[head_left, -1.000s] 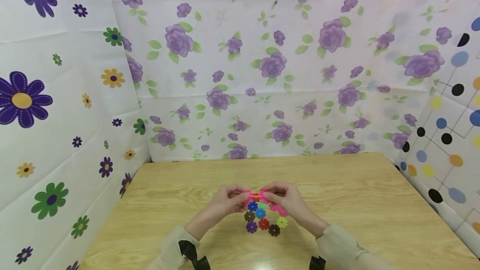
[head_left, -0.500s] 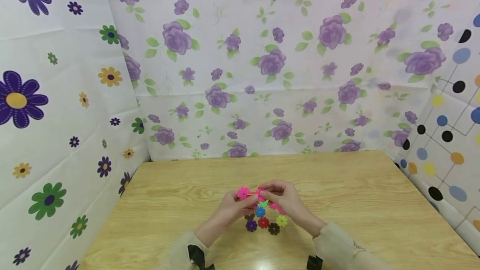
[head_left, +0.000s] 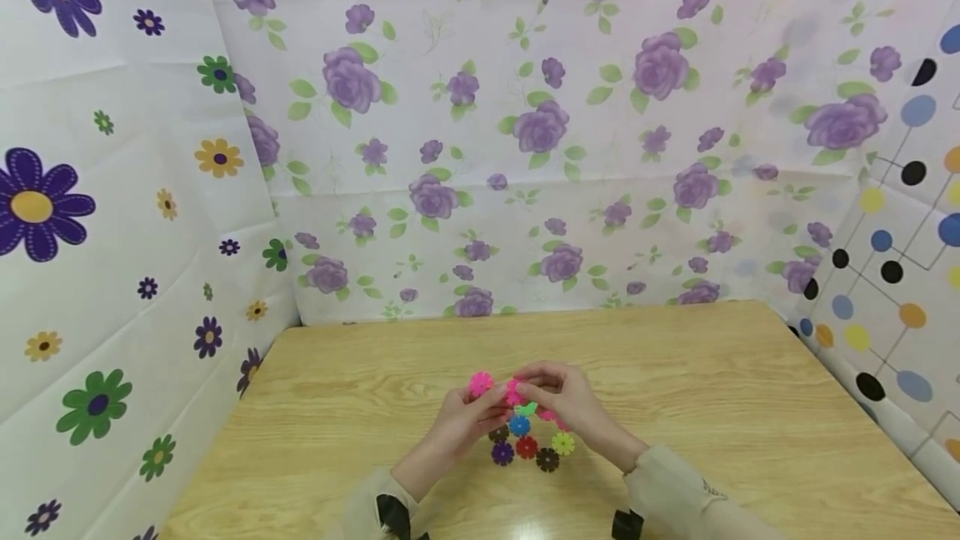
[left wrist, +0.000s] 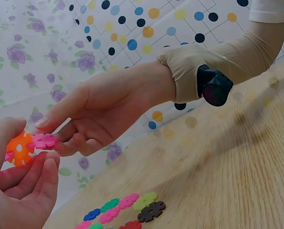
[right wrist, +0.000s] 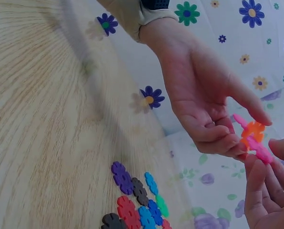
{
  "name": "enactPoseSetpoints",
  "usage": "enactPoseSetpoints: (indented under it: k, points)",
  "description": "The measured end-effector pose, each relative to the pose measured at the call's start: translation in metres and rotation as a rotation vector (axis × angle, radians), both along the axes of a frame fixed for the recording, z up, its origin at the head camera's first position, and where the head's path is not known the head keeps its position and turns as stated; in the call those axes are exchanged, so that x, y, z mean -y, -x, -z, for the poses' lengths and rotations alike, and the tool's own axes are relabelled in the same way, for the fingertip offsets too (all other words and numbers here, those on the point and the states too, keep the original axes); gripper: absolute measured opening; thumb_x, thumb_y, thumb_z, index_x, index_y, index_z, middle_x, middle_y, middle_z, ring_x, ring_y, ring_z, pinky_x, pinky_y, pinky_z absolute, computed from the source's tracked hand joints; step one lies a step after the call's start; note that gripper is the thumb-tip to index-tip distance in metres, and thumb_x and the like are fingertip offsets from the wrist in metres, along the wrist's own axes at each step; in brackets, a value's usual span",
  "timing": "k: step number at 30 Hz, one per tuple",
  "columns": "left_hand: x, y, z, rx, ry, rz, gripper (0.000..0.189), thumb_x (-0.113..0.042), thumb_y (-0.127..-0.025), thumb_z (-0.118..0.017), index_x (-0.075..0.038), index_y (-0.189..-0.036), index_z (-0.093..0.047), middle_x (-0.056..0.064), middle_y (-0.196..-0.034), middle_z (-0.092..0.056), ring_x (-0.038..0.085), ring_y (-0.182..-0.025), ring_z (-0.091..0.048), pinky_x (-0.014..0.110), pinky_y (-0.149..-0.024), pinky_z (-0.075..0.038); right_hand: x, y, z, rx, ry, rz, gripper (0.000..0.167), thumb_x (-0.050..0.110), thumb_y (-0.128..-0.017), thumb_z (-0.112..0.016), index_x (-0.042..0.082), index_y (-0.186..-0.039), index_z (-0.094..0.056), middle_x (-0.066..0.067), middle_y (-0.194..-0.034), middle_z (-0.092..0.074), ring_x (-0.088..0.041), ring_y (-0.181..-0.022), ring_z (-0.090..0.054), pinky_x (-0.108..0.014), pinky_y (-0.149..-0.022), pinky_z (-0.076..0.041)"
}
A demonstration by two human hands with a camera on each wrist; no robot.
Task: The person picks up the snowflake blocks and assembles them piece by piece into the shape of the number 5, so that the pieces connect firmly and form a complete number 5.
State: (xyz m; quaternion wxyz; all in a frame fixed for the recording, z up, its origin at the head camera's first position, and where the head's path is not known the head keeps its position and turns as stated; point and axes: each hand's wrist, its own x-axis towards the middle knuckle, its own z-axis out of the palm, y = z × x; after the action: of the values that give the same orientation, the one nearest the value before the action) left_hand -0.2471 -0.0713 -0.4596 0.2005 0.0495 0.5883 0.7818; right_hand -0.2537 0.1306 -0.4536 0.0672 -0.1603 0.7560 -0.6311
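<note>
Three interlocking snowflake discs are joined in a row between my hands. My left hand (head_left: 467, 423) pinches the orange snowflake disc (left wrist: 20, 149) in the middle between thumb and fingers. One pink snowflake disc (head_left: 481, 383) sticks out beyond my left thumb. My right hand (head_left: 568, 402) grips the other pink snowflake disc (left wrist: 45, 140) by its edge, with the fingertips of both hands close together. In the right wrist view this pink disc stands edge-on, slotted into the orange one. The joined discs are held above the table.
Below the hands, several loose discs lie on the wooden table (head_left: 337, 373), among them a purple disc (head_left: 502, 452), a red disc (head_left: 527, 447), a black disc (head_left: 547, 460) and a yellow disc (head_left: 563, 443). Floral cloth (head_left: 450, 148) hangs behind the table.
My left hand has shifted its grip from the left pink disc rightward to the orange disc, leaving that pink disc sticking out. My right hand has stayed on the other pink disc.
</note>
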Motion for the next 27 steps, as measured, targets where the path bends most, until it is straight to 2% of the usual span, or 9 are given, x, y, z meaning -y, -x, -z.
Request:
enactPoseSetpoints:
  k: [5,9,13,17,21,27]
  points:
    - [0.005,0.001,0.008,0.027,0.014,-0.039,0.031,-0.027,-0.092,-0.067,0.0,-0.106,-0.062,-0.001,-0.085,-0.069,0.01,-0.081,-0.068,0.02,-0.078,-0.056,-0.004,0.0,0.003,0.003,-0.001,-0.016,0.04,0.025,-0.094,-0.063,-0.001,-0.123,-0.06,-0.019,-0.108,-0.068,-0.01,-0.081,-0.066,-0.037,-0.071,-0.059]
    - [0.01,0.004,0.012,0.033,0.024,-0.048,0.037,-0.03,-0.091,-0.068,0.002,-0.11,-0.061,-0.001,-0.086,-0.07,0.01,-0.082,-0.068,0.02,-0.078,-0.056,-0.007,0.001,0.007,-0.006,-0.017,-0.026,0.034,0.022,-0.095,-0.062,-0.001,-0.12,-0.061,-0.02,-0.107,-0.067,-0.011,-0.08,-0.065,-0.037,-0.072,-0.058]
    - [0.015,0.005,0.016,0.035,0.041,-0.055,0.043,-0.03,-0.093,-0.064,0.006,-0.117,-0.058,-0.001,-0.087,-0.07,0.009,-0.083,-0.068,0.02,-0.079,-0.056,-0.01,0.003,0.013,0.003,-0.055,-0.052,0.028,0.017,-0.095,-0.062,-0.001,-0.116,-0.064,-0.015,-0.101,-0.068,-0.018,-0.081,-0.065,-0.036,-0.069,-0.058]
    - [0.02,0.005,0.018,0.053,0.045,-0.064,0.045,-0.028,-0.095,-0.062,0.007,-0.121,-0.055,0.0,-0.089,-0.07,0.01,-0.085,-0.068,0.021,-0.082,-0.056,-0.012,0.006,0.018,0.013,-0.094,-0.085,0.024,0.013,-0.095,-0.061,-0.002,-0.113,-0.065,-0.023,-0.1,-0.067,-0.026,-0.081,-0.065,-0.034,-0.065,-0.058]
    - [0.022,0.005,0.021,0.058,0.037,-0.066,0.045,-0.028,-0.094,-0.064,0.008,-0.12,-0.054,0.001,-0.09,-0.07,0.011,-0.088,-0.068,0.024,-0.085,-0.055,-0.013,0.007,0.023,0.014,-0.128,-0.106,0.024,0.012,-0.095,-0.06,-0.004,-0.112,-0.064,-0.028,-0.101,-0.064,-0.03,-0.08,-0.064,-0.033,-0.063,-0.057]
    - [0.025,0.005,0.026,0.055,0.026,-0.073,0.035,-0.024,-0.095,-0.063,0.005,-0.113,-0.057,0.001,-0.09,-0.07,0.011,-0.088,-0.069,0.027,-0.089,-0.055,-0.013,0.011,0.03,-0.009,-0.205,-0.137,0.024,0.01,-0.094,-0.061,-0.007,-0.111,-0.062,-0.025,-0.096,-0.065,-0.027,-0.078,-0.063,-0.029,-0.061,-0.055]
